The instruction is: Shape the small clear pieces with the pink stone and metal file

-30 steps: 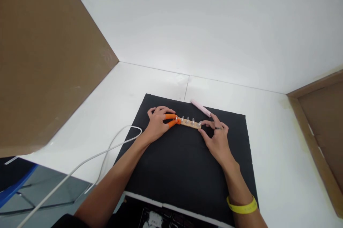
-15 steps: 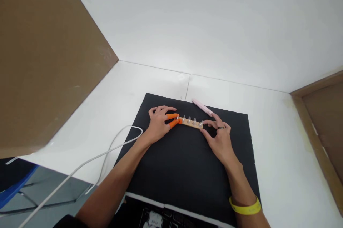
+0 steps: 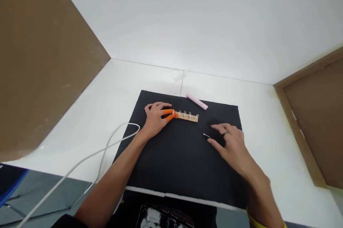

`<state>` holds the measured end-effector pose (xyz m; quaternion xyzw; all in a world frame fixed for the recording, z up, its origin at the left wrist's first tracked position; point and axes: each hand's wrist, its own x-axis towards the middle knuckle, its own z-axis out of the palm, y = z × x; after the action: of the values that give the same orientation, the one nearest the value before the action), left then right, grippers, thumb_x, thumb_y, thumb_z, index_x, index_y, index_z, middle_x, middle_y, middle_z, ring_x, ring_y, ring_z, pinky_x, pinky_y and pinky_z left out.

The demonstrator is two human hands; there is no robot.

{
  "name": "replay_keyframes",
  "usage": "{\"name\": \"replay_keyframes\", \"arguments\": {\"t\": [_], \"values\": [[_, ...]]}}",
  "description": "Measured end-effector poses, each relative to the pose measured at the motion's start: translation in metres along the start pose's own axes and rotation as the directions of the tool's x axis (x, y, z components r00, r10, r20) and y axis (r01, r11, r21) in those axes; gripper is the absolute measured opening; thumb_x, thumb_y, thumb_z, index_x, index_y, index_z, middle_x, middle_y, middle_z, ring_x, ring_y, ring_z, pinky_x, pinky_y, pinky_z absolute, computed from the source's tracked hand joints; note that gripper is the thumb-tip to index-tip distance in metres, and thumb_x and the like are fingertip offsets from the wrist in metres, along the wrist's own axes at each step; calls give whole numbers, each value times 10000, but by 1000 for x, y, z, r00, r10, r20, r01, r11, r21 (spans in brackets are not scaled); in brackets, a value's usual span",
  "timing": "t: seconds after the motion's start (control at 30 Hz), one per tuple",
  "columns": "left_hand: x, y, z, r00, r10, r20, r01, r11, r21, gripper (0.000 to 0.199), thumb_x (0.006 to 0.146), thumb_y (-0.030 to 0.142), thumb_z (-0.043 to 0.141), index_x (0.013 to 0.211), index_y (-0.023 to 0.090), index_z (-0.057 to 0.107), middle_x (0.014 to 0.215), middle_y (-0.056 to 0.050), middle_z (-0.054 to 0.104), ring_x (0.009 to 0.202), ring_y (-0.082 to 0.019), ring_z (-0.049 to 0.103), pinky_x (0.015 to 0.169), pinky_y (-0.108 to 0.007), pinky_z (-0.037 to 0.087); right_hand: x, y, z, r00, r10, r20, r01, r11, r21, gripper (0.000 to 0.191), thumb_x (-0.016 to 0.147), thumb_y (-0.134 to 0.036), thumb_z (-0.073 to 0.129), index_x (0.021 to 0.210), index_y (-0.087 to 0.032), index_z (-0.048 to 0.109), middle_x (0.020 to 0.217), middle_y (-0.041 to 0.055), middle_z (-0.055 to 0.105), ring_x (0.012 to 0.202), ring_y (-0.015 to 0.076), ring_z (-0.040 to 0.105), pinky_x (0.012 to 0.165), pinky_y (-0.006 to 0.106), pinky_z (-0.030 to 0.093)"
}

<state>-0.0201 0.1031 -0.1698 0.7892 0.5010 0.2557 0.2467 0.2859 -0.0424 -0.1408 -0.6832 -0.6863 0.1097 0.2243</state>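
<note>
My left hand (image 3: 157,117) has orange coverings on its thumb and index finger, and these pinch the left end of a light wooden strip (image 3: 186,117). Along the strip stand several small clear, curved pieces (image 3: 190,115) that look like nail tips. My right hand (image 3: 227,142) is open, thumb and fingers apart, to the right of the strip. Just off its thumb tip lies a small dark rod with a shiny side (image 3: 206,135); I cannot make out its kind. Whether the thumb touches it is unclear.
A pink bar (image 3: 197,101) lies across the far edge of the black mat (image 3: 171,160). Crumpled clear plastic (image 3: 177,75) sits behind it on the white table. A white cable (image 3: 107,147) loops by my left forearm. Brown panels (image 3: 308,128) stand at both sides.
My right hand has let go of the strip's right end and moved right and toward me. The small dark rod now shows by its thumb. The left hand keeps its pinch.
</note>
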Motion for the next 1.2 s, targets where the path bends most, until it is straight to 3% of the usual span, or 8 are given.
{"name": "replay_keyframes", "arguments": {"t": [0.2,0.57,0.73,0.97,1.2], "values": [[-1,-1,2,1000,11,-12,-11,1000,-5,146,986,244,791,1034,343,887,1361,-22,830,1365,-343,634,1210,-648,287,-8,-7,29,994,-44,98,61,980,-187,213,1084,-398,670,1168,-218,747,1147,72,752,1046,231,712,979,456,587],[-7,5,1,997,43,-65,-40,999,37,171,950,173,784,966,320,870,1234,-33,855,1282,-333,674,1227,-662,263,-5,-11,36,979,-27,202,97,933,-345,284,1082,-428,704,1271,-217,720,1303,85,740,1088,210,738,954,427,658],[-8,7,2,996,42,-85,-38,998,41,168,968,173,765,964,305,867,1255,-52,844,1268,-332,683,1190,-642,306,0,-9,35,959,3,283,96,938,-334,298,1080,-430,706,1292,-221,716,1340,92,731,1125,220,736,976,438,655],[-7,7,-1,996,33,-83,-33,999,7,97,960,224,815,992,305,858,1289,-42,842,1304,-326,674,1162,-606,337,-1,-2,26,906,117,408,-12,968,-251,305,1079,-436,712,1272,-199,711,1226,69,753,998,188,751,871,383,668],[-10,14,-8,994,-5,-106,0,999,-51,53,985,246,803,996,289,834,1291,-31,843,1320,-307,681,1165,-578,355,-4,1,7,903,145,404,-142,989,-37,293,1106,-483,640,1102,-201,719,899,-3,738,705,135,689,703,310,606]]}}
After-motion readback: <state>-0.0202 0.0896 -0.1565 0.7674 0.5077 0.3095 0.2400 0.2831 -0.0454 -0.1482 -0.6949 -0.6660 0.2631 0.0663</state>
